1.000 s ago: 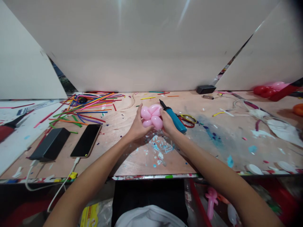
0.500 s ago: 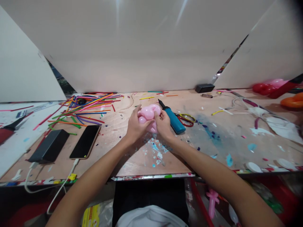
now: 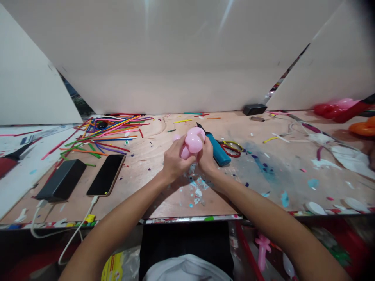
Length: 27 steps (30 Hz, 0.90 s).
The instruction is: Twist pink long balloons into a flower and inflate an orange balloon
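A pink twisted balloon (image 3: 194, 141), made of several rounded bubbles, is held above the middle of the table. My left hand (image 3: 176, 160) wraps its left side, and a small pink bubble shows beyond the fingers. On the right side, my right hand (image 3: 207, 156) closes around the balloon, its fingers partly hidden. Just right of my hands lies a teal balloon pump (image 3: 218, 150) with a black nozzle. Scissors (image 3: 232, 148) with yellow and red handles rest beside the pump.
Uninflated balloons (image 3: 114, 128) lie in a pile at the back left. A phone (image 3: 106, 175) on a white cable and a black box (image 3: 61, 180) sit front left. At the back right are another black box (image 3: 254, 109) and an orange balloon (image 3: 363, 127). Scraps litter the table (image 3: 164, 201).
Both hands have turned the pink balloon and shifted slightly right. My left hand now covers more of its left side, and different bubbles face up.
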Tool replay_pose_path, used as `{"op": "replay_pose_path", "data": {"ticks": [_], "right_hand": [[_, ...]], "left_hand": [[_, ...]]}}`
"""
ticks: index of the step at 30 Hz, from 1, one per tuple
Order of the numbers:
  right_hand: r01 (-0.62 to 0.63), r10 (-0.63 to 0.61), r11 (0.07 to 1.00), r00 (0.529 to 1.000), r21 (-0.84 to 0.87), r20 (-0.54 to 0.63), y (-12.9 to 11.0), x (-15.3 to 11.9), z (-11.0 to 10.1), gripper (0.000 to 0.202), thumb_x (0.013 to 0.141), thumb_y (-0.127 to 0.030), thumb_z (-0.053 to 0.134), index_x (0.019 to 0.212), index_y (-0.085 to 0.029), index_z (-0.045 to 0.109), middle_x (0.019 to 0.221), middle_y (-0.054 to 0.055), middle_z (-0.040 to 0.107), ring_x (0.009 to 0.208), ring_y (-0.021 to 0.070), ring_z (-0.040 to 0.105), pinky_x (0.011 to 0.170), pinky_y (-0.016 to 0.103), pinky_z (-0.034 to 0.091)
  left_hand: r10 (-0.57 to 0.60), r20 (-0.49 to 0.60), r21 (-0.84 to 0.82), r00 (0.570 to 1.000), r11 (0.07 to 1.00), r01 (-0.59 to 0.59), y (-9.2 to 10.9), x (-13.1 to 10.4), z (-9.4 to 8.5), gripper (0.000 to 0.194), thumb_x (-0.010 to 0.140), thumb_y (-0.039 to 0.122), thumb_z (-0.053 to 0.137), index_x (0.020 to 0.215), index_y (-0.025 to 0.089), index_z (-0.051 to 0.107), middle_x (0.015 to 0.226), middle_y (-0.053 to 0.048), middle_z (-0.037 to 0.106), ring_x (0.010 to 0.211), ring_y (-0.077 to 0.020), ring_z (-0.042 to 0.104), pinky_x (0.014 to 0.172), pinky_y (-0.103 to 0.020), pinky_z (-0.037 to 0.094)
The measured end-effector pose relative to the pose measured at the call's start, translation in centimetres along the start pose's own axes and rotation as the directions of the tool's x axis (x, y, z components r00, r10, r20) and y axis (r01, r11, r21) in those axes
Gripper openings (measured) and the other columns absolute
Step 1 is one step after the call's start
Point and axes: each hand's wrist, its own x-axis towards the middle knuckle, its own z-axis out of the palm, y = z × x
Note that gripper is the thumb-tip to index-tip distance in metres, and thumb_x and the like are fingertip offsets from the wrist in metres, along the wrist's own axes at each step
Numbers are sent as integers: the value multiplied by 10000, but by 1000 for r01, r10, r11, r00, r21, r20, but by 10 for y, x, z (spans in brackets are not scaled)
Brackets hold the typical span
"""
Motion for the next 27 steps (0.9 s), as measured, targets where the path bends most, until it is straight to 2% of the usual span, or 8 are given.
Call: {"op": "replay_pose_path", "data": {"ticks": [3,6,11,14,17,19,24,27], "right_hand": [[-8,7,1000,998,-22,-68,-5,5,-2,458,771,-605,641,924,-176,585,899,40,643,810,181,587,774,332,507],[74,-85,994,985,-81,-151,-10,2,1,431,742,-513,705,972,-186,545,1000,55,623,876,183,598,829,350,504],[148,-153,988,981,-49,-118,-13,-8,9,448,760,-438,724,1066,-209,490,1087,67,600,902,178,612,811,341,520],[154,-165,984,977,-84,-133,-17,-9,9,431,772,-444,710,1063,-216,489,1110,68,590,917,174,602,830,340,519],[135,-148,985,981,-107,-126,-22,-6,7,425,779,-498,686,1038,-218,500,1081,62,598,929,183,590,852,353,512],[123,-134,988,985,-98,-110,-24,-3,5,427,789,-545,662,1012,-215,507,1041,58,606,905,184,588,844,355,509],[165,-169,985,982,-52,-78,-24,3,1,403,832,-582,611,953,-208,521,964,50,612,864,181,593,816,338,502],[212,-212,977,976,-5,-45,-23,5,-1,396,849,-571,604,993,-210,525,974,46,618,886,182,600,835,338,499]], "left_hand": [[-182,25,-191,983,964,184,0,1,1,580,758,261,717,1296,216,505,1173,-97,665,1024,-228,663,923,-395,533],[-295,33,-305,955,907,291,0,2,1,532,784,313,720,1253,225,486,1180,-100,636,1037,-216,647,917,-387,532],[-369,-32,-280,929,896,346,3,5,3,729,555,343,889,1130,231,455,1159,-73,547,980,-201,608,847,-347,519],[-442,-90,-240,893,879,411,6,11,1,641,532,376,894,987,207,475,1000,-27,539,884,-167,568,793,-302,485],[-454,-78,-269,887,867,420,8,18,-4,436,658,427,812,880,184,527,866,-11,550,795,-154,547,736,-284,455],[-437,-38,-327,899,855,402,9,20,-8,353,730,429,755,899,175,578,877,-31,599,801,-163,570,742,-290,461],[-386,51,-474,921,802,363,5,21,-13,366,771,460,731,978,173,637,952,-60,669,866,-180,607,802,-302,486],[-399,103,-557,911,736,386,-1,20,-12,389,788,505,705,976,170,646,948,-57,669,843,-174,607,771,-289,488]]}}
